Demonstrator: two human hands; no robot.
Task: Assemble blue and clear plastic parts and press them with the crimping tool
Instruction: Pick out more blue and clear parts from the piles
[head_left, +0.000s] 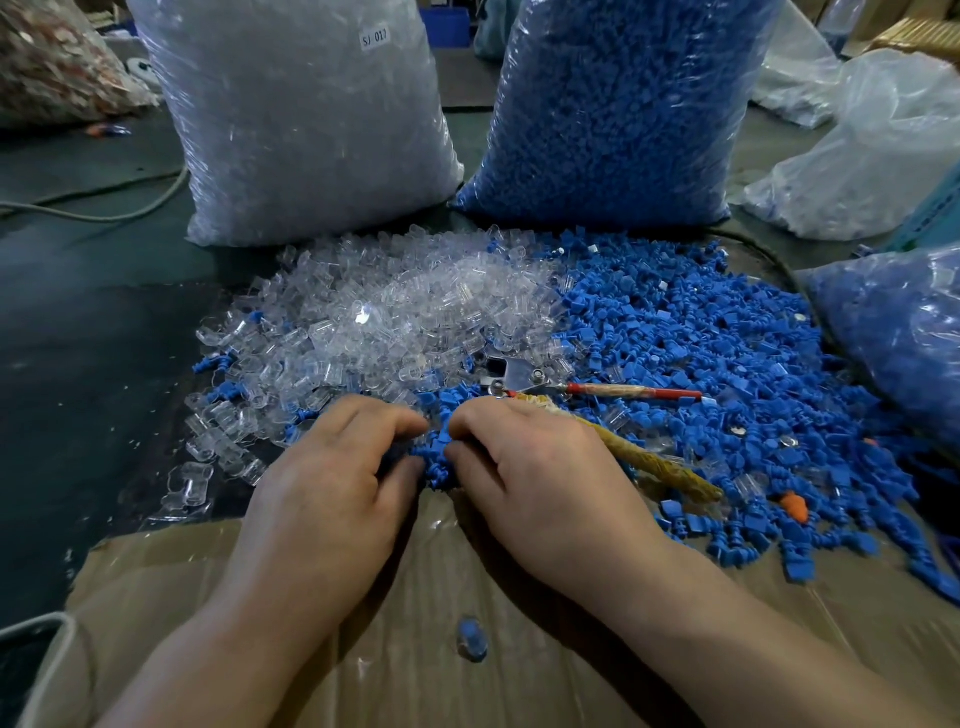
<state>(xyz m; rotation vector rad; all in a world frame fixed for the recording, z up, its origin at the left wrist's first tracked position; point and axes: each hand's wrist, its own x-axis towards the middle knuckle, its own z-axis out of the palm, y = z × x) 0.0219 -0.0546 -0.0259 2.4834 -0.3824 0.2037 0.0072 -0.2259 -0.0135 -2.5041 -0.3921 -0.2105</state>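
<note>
Pinching a small blue part (439, 448) between thumb and forefinger of the right grip (540, 467), at the near edge of the blue pile (701, 353) where it meets the cardboard (415, 597). Curling the left grip (332, 467) with fingertips right against the same piece; cannot tell whether anything clear sits hidden inside. Judging these pieces light, stiff and slick, easy to flick away, so take each by its flat head and keep the ribbed stem free. Expecting the same of the clear pile (389, 312), though probably more brittle. Spotting the crimping tool (519, 376) just beyond the right grip, handles spread; likely heavy and rigid, best taken round both handles.
</note>
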